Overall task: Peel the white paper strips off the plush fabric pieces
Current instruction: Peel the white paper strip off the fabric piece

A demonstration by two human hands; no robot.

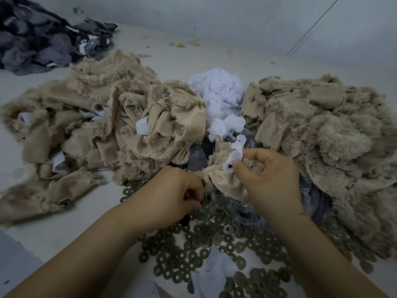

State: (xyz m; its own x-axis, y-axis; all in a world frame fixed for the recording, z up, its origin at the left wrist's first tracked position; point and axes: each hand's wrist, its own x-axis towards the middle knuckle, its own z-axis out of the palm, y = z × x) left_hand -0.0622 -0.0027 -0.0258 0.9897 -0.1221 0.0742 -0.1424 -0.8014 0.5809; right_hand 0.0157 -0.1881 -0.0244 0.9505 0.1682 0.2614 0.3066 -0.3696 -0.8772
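Here, paper strip in right hand

A pale work surface carries two heaps of beige plush fabric pieces, left and right, with a mound of crumpled white paper strips between them. Dark ring-shaped washers, possibly metal, lie scattered nearest the person. A grey fabric pile sits far left.
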